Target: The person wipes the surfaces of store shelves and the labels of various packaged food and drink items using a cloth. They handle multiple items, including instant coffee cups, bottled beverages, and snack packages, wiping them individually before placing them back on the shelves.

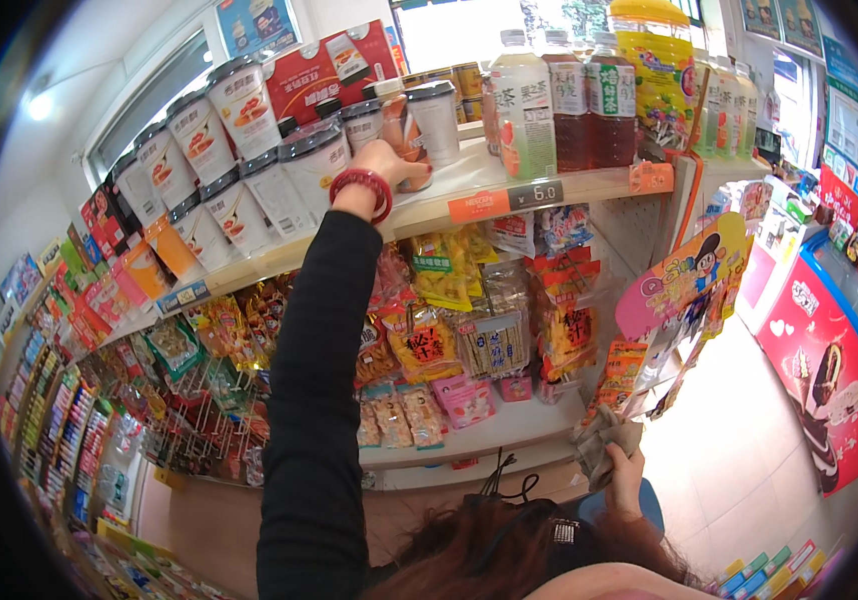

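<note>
My left hand (pixel 378 166), below a black sleeve and a red bangle, reaches onto the top shelf (pixel 466 163). It is closed around the lower part of a brown-labelled drink bottle (pixel 402 124) with a pale cap. White paper drink cups with black lids (pixel 315 159) stand close on its left. Just to its right is a silver-grey lidded cup (pixel 434 124). Lower right, my right hand (pixel 626 476) grips a crumpled grey-brown cloth (pixel 600 448) beside the shelf end. Some of the fingers on the bottle are hidden.
Bottled teas (pixel 525 112) and a large yellow-wrapped candy jar (pixel 650 71) stand farther right on the shelf. Bagged snacks (pixel 425 341) hang below. A pink cardboard display sign (pixel 680 277) sticks out at the shelf end. A red ice-cream freezer (pixel 826 367) stands across the aisle.
</note>
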The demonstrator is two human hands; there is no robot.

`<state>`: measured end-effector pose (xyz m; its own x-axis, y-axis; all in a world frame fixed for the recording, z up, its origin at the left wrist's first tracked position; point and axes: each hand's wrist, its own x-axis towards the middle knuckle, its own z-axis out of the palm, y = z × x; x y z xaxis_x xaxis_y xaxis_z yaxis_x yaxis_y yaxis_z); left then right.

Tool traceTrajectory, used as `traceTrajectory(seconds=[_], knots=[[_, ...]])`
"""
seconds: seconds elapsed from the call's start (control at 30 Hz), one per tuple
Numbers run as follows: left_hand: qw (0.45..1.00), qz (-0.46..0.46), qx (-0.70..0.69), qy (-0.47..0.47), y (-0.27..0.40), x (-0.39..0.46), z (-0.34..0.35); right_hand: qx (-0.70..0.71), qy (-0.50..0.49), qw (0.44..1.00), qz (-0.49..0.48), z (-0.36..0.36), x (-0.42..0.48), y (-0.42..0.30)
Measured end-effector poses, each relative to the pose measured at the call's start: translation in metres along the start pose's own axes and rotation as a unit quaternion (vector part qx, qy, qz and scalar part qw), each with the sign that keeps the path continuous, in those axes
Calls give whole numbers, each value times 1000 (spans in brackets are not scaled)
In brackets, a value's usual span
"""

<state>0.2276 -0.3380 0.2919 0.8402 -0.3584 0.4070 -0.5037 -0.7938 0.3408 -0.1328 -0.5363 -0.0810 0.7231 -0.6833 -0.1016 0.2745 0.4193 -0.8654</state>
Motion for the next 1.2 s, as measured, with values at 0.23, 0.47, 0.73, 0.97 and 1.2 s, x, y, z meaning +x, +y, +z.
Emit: traceTrajectory(seconds=[0.23, 0.47, 0.73, 0.97, 1.2], knots=[[942, 184, -187, 211, 105, -63, 34, 3, 24, 1000, 0, -8, 9, -7], [917, 112, -382, 32, 118, -11, 75, 13, 40, 999, -7, 0, -1, -15], [831, 230, -370, 345, 111, -51, 61, 130, 57, 990, -13, -16, 2, -6], [801, 405, -157, 412, 116, -141, 65, 241, -24, 967, -81, 5, 14, -41], [873, 451, -172, 73, 102, -246, 154, 154, -65, 956, -242, 33, -6, -103]])
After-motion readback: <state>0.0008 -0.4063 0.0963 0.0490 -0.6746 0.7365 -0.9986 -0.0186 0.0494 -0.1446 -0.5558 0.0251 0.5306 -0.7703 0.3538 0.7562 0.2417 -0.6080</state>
